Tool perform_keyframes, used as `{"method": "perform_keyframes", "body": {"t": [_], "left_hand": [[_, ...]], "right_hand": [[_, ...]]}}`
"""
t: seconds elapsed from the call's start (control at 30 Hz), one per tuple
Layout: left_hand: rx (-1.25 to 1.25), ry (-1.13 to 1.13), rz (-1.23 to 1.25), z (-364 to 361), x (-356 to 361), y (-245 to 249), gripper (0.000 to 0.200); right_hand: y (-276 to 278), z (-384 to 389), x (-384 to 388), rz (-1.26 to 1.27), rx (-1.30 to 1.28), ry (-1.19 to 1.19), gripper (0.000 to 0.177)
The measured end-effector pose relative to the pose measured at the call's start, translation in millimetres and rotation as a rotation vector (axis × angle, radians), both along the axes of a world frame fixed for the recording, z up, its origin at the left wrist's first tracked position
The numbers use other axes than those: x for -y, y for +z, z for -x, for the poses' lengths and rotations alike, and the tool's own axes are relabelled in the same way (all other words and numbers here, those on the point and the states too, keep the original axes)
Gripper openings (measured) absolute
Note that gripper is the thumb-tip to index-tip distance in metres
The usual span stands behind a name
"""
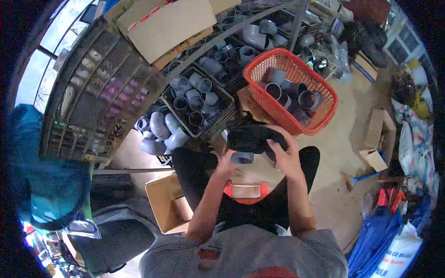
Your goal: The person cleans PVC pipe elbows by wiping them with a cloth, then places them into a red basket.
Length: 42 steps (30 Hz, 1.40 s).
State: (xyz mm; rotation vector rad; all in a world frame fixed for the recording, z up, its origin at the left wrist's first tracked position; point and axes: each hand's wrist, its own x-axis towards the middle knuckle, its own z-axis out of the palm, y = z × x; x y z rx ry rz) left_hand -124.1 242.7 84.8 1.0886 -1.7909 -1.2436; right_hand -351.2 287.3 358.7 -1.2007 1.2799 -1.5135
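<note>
In the head view a bulky black object [250,138] is held over my lap; its kind is unclear. My right hand [287,153] is closed on its right end, thumb across the near side and fingers behind. Just below it a grey pipe fitting [242,158] shows, its upper part covered by the black object. My left hand [226,166] has its fingers bent against the left side of the fitting, slightly blurred. Between my legs, nearer my body, sits an orange-red item with a tan top [246,191].
A red basket [264,109] of grey fittings stands ahead on the right. Left of it is a black crate [218,118] of fittings, with grey elbows [160,126] heaped alongside. A cardboard box [160,204] sits by my left leg. A slotted rack [99,92] rises at far left.
</note>
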Motion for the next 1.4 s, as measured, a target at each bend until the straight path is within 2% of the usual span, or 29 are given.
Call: {"method": "perform_keyframes", "body": {"t": [0.03, 0.07, 0.13, 0.2, 0.27, 0.3, 0.33, 0.37, 0.43, 0.5, 0.57, 0.6, 0.63, 0.7, 0.77, 0.8, 0.83, 0.87, 0.9, 0.97, 1.0, 1.03, 1.1, 1.17, 1.2, 1.23, 1.3, 1.37, 1.4], "left_hand": [[-0.168, 0.000, -0.219, 15, -11, 26, 0.048], [-0.175, -0.004, -0.221, 20, -19, 63, 0.048], [-0.986, 0.037, -0.983, 31, -23, 135, 0.060], [-0.995, 0.006, -0.946, 28, -24, 147, 0.068], [-0.993, -0.011, -0.912, 24, -30, 154, 0.076], [-0.766, 0.046, -0.689, 28, -35, 157, 0.078], [-0.537, 0.094, -0.463, 32, -36, 162, 0.081], [-0.528, 0.087, -0.464, 35, -44, 181, 0.081], [-0.330, 0.006, -0.005, 42, -56, 221, 0.085], [-0.324, -0.014, -0.117, 41, -51, 231, 0.089], [-0.476, 0.168, -0.277, 34, -49, 230, 0.085], [-0.521, 0.198, -0.317, 25, -44, 221, 0.080], [-0.526, 0.201, -0.304, 21, -34, 209, 0.080], [-0.472, 0.030, -0.003, 17, -28, 188, 0.080], [-0.167, -0.031, -0.090, 18, -53, 226, 0.091], [-0.192, -0.057, -0.050, 22, -62, 238, 0.091], [-0.214, -0.081, -0.015, 23, -70, 245, 0.091], [-0.208, -0.084, -0.016, 22, -70, 248, 0.091], [-0.319, -0.034, -0.167, 17, -71, 251, 0.089], [-0.605, 0.131, -0.450, 9, -61, 229, 0.080], [-0.766, 0.125, -0.524, 9, -55, 234, 0.081], [-0.932, 0.119, -0.595, 11, -51, 242, 0.082], [-0.917, 0.135, -0.642, 13, -54, 230, 0.082], [-0.693, 0.031, -0.467, 6, -67, 177, 0.087], [-0.370, 0.138, -0.325, 0, -85, 178, 0.092], [-0.363, -0.028, -0.444, 8, -80, 236, 0.101], [-0.376, -0.025, -0.308, 3, -78, 242, 0.097], [-0.727, 0.147, -0.488, 1, -71, 230, 0.087], [-0.819, 0.142, -0.477, 3, -63, 239, 0.080]], "right_hand": [[0, -3, -5, 0.072, -0.061, -0.004, 0.029], [-3, -6, -11, 0.040, -0.127, -0.051, 0.032], [-14, -9, -23, -0.046, -0.216, -0.063, 0.031], [-30, -12, -26, -0.124, -0.301, -0.072, 0.031], [-50, -25, -24, -0.032, -0.162, -0.081, 0.040], [-55, -29, -24, 0.012, -0.088, -0.087, 0.045], [-51, -27, -24, 0.076, -0.386, -0.108, 0.054], [-41, -35, -25, 0.074, -0.378, -0.117, 0.054], [-20, -48, -18, -0.051, -0.122, -0.255, 0.054], [-26, -43, -19, -0.118, -0.035, -0.227, 0.059], [-49, -48, -31, -0.063, -0.328, -0.142, 0.064], [-51, -54, -42, -0.037, -0.265, -0.032, 0.065], [-38, -56, -38, -0.024, -0.268, -0.027, 0.065], [-17, -61, -39, 0.162, -0.494, 0.009, 0.066], [-11, -49, -28, 0.192, -0.487, -0.070, 0.064], [-19, -32, -22, 0.016, -0.477, -0.012, 0.063], [-34, -19, -21, -0.166, -0.459, 0.050, 0.061], [-80, -15, -14, -0.125, 0.073, 0.070, 0.059], [-81, -20, -22, -0.128, 0.081, 0.069, 0.059], [-67, -38, -39, 0.063, -0.792, -0.116, 0.048], [-25, -59, -50, -0.043, -0.314, -0.057, 0.065], [-44, -66, -57, -0.094, -0.332, 0.017, 0.069], [15, -61, -48, 0.398, -0.696, 0.031, 0.072], [16, -45, -31, 0.344, -0.608, 0.020, 0.073], [12, -39, -28, 0.291, -0.513, -0.005, 0.073], [-3, -34, -28, -0.007, -0.115, -0.036, 0.070], [-75, -24, -40, 0.046, -0.444, 0.003, 0.053], [-45, -58, -55, 0.050, -0.283, -0.022, 0.054], [-29, -70, -72, 0.207, -0.488, -0.032, 0.055]]}}
